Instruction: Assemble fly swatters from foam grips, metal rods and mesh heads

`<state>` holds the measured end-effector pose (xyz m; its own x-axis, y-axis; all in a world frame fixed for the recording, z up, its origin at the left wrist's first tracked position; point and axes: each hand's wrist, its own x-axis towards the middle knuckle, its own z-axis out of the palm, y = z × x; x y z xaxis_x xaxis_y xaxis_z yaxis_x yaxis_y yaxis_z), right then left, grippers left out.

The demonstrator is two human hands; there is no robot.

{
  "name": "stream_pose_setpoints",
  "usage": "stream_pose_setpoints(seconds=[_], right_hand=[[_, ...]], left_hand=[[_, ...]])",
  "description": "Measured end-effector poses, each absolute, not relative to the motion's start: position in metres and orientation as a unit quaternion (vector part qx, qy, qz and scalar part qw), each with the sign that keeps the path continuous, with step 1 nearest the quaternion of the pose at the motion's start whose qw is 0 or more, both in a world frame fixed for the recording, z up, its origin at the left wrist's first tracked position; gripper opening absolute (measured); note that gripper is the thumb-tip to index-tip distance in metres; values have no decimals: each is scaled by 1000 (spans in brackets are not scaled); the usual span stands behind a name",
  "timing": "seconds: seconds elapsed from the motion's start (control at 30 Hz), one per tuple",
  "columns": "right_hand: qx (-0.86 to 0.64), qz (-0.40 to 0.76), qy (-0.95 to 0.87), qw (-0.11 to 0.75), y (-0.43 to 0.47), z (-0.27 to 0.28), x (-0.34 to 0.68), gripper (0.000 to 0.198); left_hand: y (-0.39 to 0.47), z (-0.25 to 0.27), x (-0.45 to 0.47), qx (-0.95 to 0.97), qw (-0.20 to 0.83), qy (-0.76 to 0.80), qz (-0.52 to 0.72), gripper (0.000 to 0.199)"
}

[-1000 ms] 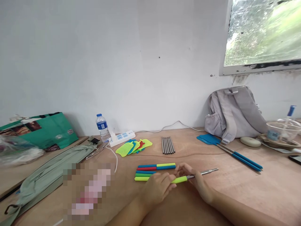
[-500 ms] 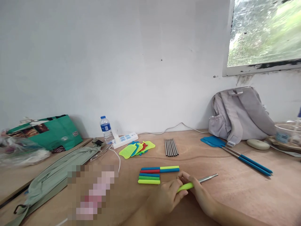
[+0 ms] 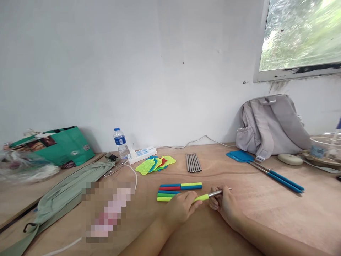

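Observation:
My left hand point(image 3: 180, 210) is closed around a yellow-green handle point(image 3: 204, 197), which points to the right. A thin metal tube point(image 3: 214, 193) runs out of the handle's right end. Near the tube's far end, my right hand point(image 3: 227, 204) grips it with fingers curled, and its tip shows just past the hand. Beside my left hand lie several loose handles in blue, red, green point(image 3: 165, 195) and yellow-green, partly covered by that hand. Beyond them a row of metal tubes point(image 3: 194, 163) rests on the table, with a pile of coloured fly swatter heads point(image 3: 145, 166) to its left.
Two blue fly swatters point(image 3: 285, 180) lie at the right, before a grey backpack point(image 3: 274, 124). A power strip point(image 3: 142, 154) and water bottle point(image 3: 120, 142) stand by the wall. A green bag point(image 3: 71, 145), a grey-green strapped bag point(image 3: 71, 186) and a blurred-out patch occupy the left.
My hands have moved apart. The right hand has shifted from beside the handle out along the metal tube, while the left has stayed on the handle. The view has tilted slightly.

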<state>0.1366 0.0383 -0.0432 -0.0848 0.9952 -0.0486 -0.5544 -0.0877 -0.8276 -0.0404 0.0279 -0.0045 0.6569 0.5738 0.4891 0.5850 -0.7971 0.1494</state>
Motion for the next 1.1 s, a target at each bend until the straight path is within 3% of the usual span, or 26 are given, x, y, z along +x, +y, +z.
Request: stream_pose_setpoints(seconds=[0.1, 0.23, 0.37, 0.5, 0.6, 1.1], right_hand=[[-316, 660, -371, 572, 34, -37, 131, 31], [-275, 656, -458, 533, 23, -32, 123, 26], [-257, 647, -459, 552, 24, -34, 132, 28], [-300, 644, -341, 616, 43, -35, 150, 29], [-321, 633, -278, 648, 57, -37, 160, 28], [-376, 644, -257, 615, 63, -39, 163, 17]], left_hand=[[26, -2, -35, -908, -2, -333, -255, 32], [19, 3, -34, -927, 57, -278, -246, 34], [25, 12, -57, -913, 99, -235, -319, 32], [58, 11, -96, -800, 60, -431, -414, 27], [89, 0, -123, -723, 85, -556, -402, 20], [134, -49, -154, -671, 63, -696, -248, 35]])
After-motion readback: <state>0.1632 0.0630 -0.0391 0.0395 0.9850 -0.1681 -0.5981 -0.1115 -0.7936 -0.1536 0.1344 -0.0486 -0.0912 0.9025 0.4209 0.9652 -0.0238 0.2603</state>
